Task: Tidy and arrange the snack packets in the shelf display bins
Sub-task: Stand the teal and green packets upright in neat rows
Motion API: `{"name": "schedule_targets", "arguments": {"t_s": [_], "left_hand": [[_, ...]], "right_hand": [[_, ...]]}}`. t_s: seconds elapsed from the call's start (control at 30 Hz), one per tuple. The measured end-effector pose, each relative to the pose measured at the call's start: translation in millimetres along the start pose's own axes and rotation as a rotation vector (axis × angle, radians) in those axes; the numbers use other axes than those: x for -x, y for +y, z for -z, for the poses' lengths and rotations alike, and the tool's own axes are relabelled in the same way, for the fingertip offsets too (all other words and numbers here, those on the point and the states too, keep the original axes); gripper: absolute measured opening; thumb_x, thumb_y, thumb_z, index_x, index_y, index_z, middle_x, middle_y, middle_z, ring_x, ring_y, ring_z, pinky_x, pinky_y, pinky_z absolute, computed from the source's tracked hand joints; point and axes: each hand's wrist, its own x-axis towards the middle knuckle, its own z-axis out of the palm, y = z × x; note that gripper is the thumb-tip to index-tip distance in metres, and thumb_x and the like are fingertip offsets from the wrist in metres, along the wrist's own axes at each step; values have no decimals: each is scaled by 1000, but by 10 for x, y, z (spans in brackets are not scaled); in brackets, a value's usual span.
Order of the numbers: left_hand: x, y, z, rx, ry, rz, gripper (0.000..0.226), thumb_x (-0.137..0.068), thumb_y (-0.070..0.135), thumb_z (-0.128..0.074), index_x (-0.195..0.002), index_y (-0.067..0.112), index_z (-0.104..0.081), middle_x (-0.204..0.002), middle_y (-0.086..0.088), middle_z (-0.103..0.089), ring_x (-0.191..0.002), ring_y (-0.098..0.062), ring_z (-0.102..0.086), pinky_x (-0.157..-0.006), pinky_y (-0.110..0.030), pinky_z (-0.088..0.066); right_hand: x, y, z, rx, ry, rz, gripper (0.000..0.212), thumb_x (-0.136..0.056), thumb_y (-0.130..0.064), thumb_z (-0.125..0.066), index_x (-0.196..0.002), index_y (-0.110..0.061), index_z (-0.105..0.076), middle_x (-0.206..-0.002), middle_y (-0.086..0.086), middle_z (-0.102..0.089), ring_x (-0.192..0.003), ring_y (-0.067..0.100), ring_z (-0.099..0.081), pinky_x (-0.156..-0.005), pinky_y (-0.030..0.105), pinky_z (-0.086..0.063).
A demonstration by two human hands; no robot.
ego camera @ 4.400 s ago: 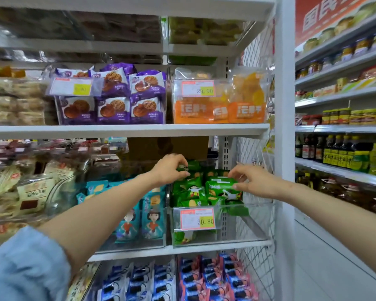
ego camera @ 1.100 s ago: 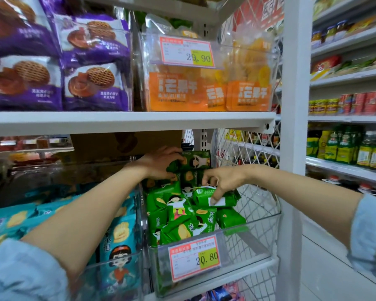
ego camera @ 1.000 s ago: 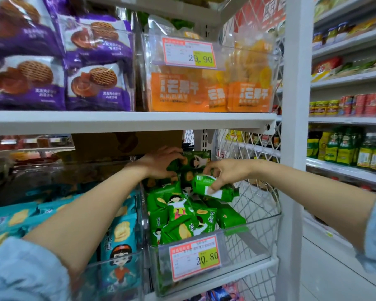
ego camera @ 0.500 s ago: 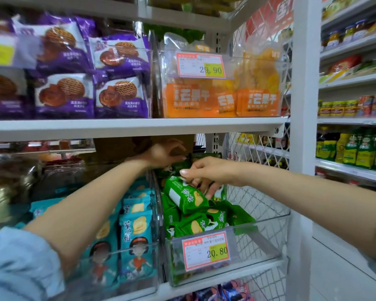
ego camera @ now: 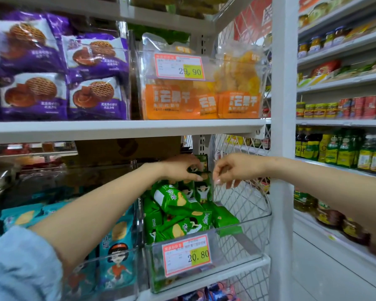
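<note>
Straightening seems under way: left hand [ego camera: 180, 170] pinches an upright green packet [ego camera: 202, 190] at the back of the clear bin [ego camera: 237, 253]; right hand [ego camera: 232, 169], loosely curled and empty, hovers beside. Next, tumbled packets [ego camera: 176, 200] need standing.

Carrying, on upper white shelf board [ego camera: 126, 129], clear bin [ego camera: 237, 60] of orange packets [ego camera: 172, 103] just beside purple biscuit packets [ego camera: 96, 98]. Bearing, on lower shelf board [ego camera: 204, 279], price-tagged bin [ego camera: 237, 246] of green snack packets [ego camera: 176, 203], adjoining teal packets [ego camera: 117, 253].
</note>
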Motion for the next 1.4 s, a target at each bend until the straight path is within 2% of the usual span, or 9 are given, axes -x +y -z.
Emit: {"name": "schedule_targets", "arguments": {"t_s": [0.07, 0.23, 0.3, 0.57, 0.73, 0.87, 0.97, 1.13, 1.4], "left_hand": [[-77, 104, -27, 47, -90, -25, 39, -89, 36, -59, -120, 12, -56, -122, -7, -53, -111, -22, -51, -92, -30, -43], [-308, 442, -185, 147, -336, -38, 56, -88, 39, -61, -133, 11, -44, -134, -3, -48, -118, -17, -47, -97, -22, -37], [-384, 561, -286, 156, -436, -20, 65, -87, 44, -61, -139, 12, -37, -142, -3, -40, -124, -16, -42, -106, -27, -35], [-474, 739, -535, -95, -594, -14, 83, -78, 59, -63, -141, 15, -32, -143, -5, -32, -131, -24, -34, -107, -36, -35], [-452, 753, -683, -235, -516, -43, 82, -71, 52, -74, -131, 14, -35, -131, -9, -36, -118, -27, -41, -97, -39, -41], [-457, 601, -554, 21, -458, 31, 65, -80, 26, -71, -129, 7, -33, -123, -11, -43, -104, -22, -48, -87, -35, -47], [-439, 418, -351, 114, -380, 85, 55, -84, 24, -67, -128, 10, -36, -111, -5, -47, -88, -15, -47, -68, -25, -42], [-429, 151, -305, 159, -205, 175, 51, -89, 31, -61, -132, 11, -42, -131, -9, -47, -110, -21, -51, -88, -30, -49], [-489, 87, -325, 177, -63, 222, 30, -95, 26, -52, -119, 10, -50, -122, -9, -56, -102, -23, -61, -73, -24, -49]], "right_hand": [[28, 47, 46, 52, 46, 11, 11, -86, -19, -67, -94, -11, -66, -87, 2, -70, -78, 15, -68, -80, 36, -57], [183, -20, 86, 288, 103, 156, 11, -86, -24, -67, -95, -19, -68, -89, -5, -70, -73, -4, -56, -69, 11, -42], [281, -14, 118, 297, 112, 178, 11, -86, -23, -66, -96, -19, -67, -86, -9, -67, -72, -8, -55, -66, 7, -41], [466, 40, 174, 350, 117, 172, 10, -87, -21, -65, -97, -18, -67, -82, -11, -64, -70, -7, -56, -70, 12, -45], [466, 21, 150, 396, 107, 159, 11, -88, -22, -64, -97, -17, -67, -90, -2, -68, -78, 5, -59, -75, 22, -48], [449, 28, 138, 469, 115, 146, 11, -88, -25, -62, -97, -18, -66, -90, -2, -68, -83, 11, -61, -80, 30, -50], [377, 40, 111, 534, 104, 112, 11, -88, -25, -62, -96, -19, -65, -92, -1, -68, -87, 15, -61, -82, 34, -50], [114, 77, 5, 546, 83, 79, 20, -90, -20, -60, -107, -13, -66, -103, 5, -67, -96, 19, -60, -80, 25, -45], [-332, 241, -186, 606, 75, 3, 34, -89, -17, -60, -121, -28, -62, -128, 4, -58, -116, 23, -53, -96, 37, -45]]}}
